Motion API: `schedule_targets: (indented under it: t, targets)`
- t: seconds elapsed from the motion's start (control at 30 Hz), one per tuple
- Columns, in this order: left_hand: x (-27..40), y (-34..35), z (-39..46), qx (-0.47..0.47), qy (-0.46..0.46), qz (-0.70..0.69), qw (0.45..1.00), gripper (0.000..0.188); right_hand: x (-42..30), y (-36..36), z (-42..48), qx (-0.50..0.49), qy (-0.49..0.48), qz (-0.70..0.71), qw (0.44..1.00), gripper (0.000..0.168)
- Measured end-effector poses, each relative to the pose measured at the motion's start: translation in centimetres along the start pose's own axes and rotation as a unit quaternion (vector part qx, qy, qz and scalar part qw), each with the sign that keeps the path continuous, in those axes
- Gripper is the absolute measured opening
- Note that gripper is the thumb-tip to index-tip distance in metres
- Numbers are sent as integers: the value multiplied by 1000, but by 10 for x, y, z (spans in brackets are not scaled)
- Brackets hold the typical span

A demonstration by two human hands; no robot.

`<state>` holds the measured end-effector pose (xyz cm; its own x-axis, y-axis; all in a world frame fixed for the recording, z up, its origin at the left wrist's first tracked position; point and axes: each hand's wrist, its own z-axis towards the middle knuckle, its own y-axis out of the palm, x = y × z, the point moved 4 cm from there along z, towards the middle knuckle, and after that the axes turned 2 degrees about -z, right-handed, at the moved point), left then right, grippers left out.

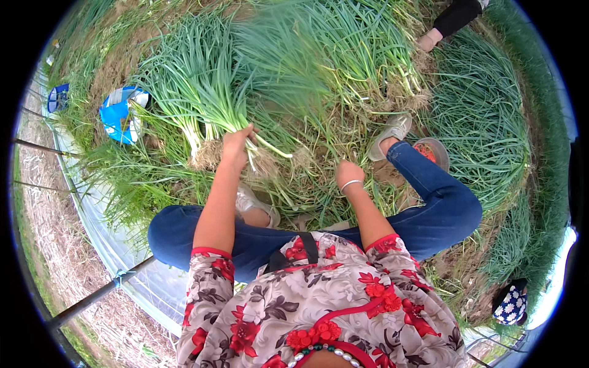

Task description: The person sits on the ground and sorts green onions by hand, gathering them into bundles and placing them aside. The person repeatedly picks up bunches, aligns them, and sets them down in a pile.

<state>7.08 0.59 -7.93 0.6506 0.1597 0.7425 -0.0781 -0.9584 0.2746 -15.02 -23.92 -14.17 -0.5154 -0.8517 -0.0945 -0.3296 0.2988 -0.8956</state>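
My left hand [237, 146] grips a bunch of long green-leaved allium plants [230, 103], their pale stems and roots showing just past my fist. Beside it, to the left, lies a pile of like plants [200, 99] with roots towards me. My right hand [349, 175], with a bracelet at the wrist, is curled near the ground between my feet; blurred green leaves rise in front of it. Whether it holds them cannot be told. A larger heap of plants [368, 50] with brown roots lies beyond.
A bowl with small red-orange things [444, 154] stands beyond my right knee. A blue and white plastic bag [122, 117] lies at the left. Another person's arm or leg [453, 20] reaches in at upper right; someone in patterned clothing [511, 303] is at lower right. Plastic sheeting [147, 287] borders the left.
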Motion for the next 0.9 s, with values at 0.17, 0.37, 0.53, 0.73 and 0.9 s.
schedule_targets:
  t: [0.17, 0.37, 0.53, 0.73, 0.9]
  targets:
    - [-24, 3, -10, -27, -46, 8, 999, 12, -62, -90, -5, 77, -117, 194, 971, 45]
    - [-7, 8, -26, -12, -87, -42, 995, 27, -121, -47, -28, -89, -166, 454, 871, 37]
    - [16, 24, -64, -65, -80, 75, 992, 44, -123, -75, -18, 6, -235, 316, 919, 24]
    - [25, 25, -76, -106, -152, -48, 981, 38, -162, -30, -21, -298, -226, 500, 781, 49]
    - [147, 35, -137, -335, 34, -303, 892, 48, -89, 8, 90, -87, -90, 242, 962, 84]
